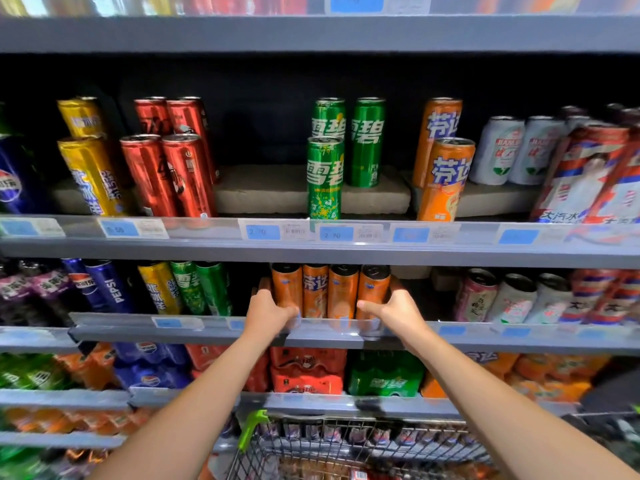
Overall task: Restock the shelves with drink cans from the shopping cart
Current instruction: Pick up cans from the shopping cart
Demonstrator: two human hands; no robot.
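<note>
A row of four orange cans [330,292] is gripped from both ends on the second shelf [221,336] — the left hand [268,311] is curled round the leftmost can, the right hand [398,311] round the rightmost. The shopping cart [346,445] is seen below, beneath the arms.

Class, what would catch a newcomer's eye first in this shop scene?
Two hands, left hand and right hand, grip a row of orange cans on the middle shelf. Above, green cans stand out against the dark shelf back. A shopping cart sits below.
</note>
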